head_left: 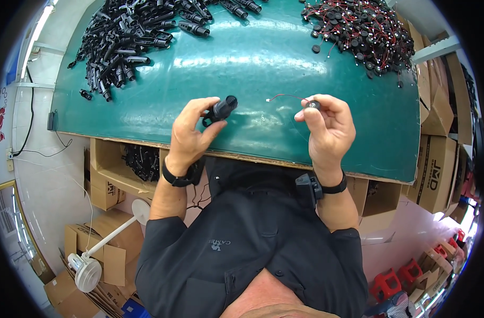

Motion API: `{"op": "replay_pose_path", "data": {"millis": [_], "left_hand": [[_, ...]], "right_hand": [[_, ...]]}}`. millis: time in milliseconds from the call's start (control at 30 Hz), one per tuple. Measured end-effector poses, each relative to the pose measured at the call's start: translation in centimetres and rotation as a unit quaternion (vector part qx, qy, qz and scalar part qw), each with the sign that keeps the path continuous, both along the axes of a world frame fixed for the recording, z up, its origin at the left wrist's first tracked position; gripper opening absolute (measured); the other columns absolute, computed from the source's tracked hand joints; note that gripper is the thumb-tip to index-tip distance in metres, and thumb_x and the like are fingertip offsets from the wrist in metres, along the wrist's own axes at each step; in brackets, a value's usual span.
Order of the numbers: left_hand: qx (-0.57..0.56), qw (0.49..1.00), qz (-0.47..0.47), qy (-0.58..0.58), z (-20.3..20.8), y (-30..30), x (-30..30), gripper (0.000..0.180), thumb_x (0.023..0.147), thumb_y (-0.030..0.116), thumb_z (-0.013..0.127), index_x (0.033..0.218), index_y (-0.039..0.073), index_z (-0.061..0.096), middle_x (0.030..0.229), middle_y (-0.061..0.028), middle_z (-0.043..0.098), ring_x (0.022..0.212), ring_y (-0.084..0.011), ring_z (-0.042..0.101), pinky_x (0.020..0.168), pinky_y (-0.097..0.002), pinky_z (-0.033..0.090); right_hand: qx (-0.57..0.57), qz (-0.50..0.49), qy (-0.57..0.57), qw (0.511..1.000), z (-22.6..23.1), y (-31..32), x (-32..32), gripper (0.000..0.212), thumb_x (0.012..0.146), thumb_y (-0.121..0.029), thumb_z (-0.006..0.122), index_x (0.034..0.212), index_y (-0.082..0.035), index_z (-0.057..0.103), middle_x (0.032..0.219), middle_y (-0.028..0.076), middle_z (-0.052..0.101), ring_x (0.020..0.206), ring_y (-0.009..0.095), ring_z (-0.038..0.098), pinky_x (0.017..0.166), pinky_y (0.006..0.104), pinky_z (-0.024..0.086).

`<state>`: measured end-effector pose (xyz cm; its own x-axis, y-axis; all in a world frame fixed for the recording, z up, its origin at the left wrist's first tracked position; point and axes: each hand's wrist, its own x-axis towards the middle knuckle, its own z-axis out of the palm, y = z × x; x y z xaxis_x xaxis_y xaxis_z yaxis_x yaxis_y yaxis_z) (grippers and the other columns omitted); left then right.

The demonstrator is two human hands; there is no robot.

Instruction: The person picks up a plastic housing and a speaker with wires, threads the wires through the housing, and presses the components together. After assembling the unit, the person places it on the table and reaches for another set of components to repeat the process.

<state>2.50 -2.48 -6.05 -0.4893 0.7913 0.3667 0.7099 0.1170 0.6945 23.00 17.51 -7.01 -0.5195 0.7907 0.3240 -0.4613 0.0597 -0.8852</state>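
Observation:
My left hand (pixel 191 131) grips a black plastic housing (pixel 222 108) with a threaded round end, tilted up and to the right above the near part of the table. Between the thumb and fingers of my right hand (pixel 329 127) is a small round black speaker (pixel 312 105). A thin red wire (pixel 287 95) runs left from it to a tiny white connector (pixel 268 100). The two parts are held apart, with green tabletop between them. The undersides of both parts are hidden by my fingers.
A large heap of similar black housings (pixel 131 37) covers the table's (pixel 242 69) far left. Many round black parts with red wires (pixel 361 32) lie piled at the far right. Cardboard boxes (pixel 435 172) stand at the right, and a white fan (pixel 87 273) is at the lower left.

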Motion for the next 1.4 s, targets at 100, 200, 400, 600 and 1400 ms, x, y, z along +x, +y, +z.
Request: {"op": "replay_pose_path", "data": {"millis": [100,200,400,600,1400], "left_hand": [[0.045,0.999,-0.012,-0.016,-1.6,0.0,1.5,0.05,0.081,0.0,0.088,0.127,0.004,0.07,0.12,-0.0134,0.074,0.108,-0.0284,0.073,0.093,-0.0361,0.058],[0.08,0.996,-0.02,-0.04,-3.2,0.0,2.3,0.05,0.081,-0.002,0.088,0.127,0.004,0.069,0.122,-0.0136,0.074,0.11,-0.0278,0.073,0.096,-0.0359,0.058],[0.103,0.992,-0.023,-0.065,-4.7,0.0,2.9,0.052,0.082,-0.004,0.087,0.129,0.005,0.067,0.125,-0.0129,0.073,0.112,-0.0266,0.072,0.097,-0.0361,0.058],[0.111,0.991,-0.027,-0.069,-5.0,0.2,3.2,0.051,0.082,-0.005,0.086,0.128,0.005,0.067,0.124,-0.0131,0.073,0.112,-0.027,0.072,0.097,-0.036,0.058],[0.06,0.996,-0.039,0.055,-2.5,0.8,3.9,0.057,0.067,-0.008,0.088,0.121,0.007,0.075,0.115,-0.0112,0.073,0.103,-0.0319,0.07,0.086,-0.0405,0.059]], "right_hand": [[0.176,-0.016,0.018,0.984,1.6,-1.2,0.4,0.03,0.101,-0.01,0.078,0.121,0.005,0.062,0.11,0.02,0.072,0.082,0.018,0.073,0.076,0.0327,0.064],[0.254,0.016,0.025,0.967,2.5,-2.6,0.8,0.035,0.098,-0.012,0.083,0.12,0.004,0.062,0.11,0.022,0.072,0.085,0.02,0.074,0.072,0.0336,0.064],[0.321,0.031,0.003,0.946,1.9,-3.6,0.5,0.042,0.091,-0.016,0.09,0.12,0.0,0.064,0.108,0.02,0.074,0.087,0.023,0.076,0.068,0.0332,0.064],[0.39,-0.001,-0.015,0.921,1.4,-3.7,0.0,0.046,0.085,-0.016,0.094,0.121,-0.004,0.067,0.104,0.015,0.077,0.083,0.024,0.077,0.067,0.0318,0.063],[0.196,0.011,-0.173,0.965,-0.5,-3.6,0.3,0.034,0.089,-0.013,0.092,0.111,0.0,0.071,0.092,0.009,0.074,0.074,0.013,0.072,0.068,0.0273,0.059]]}}
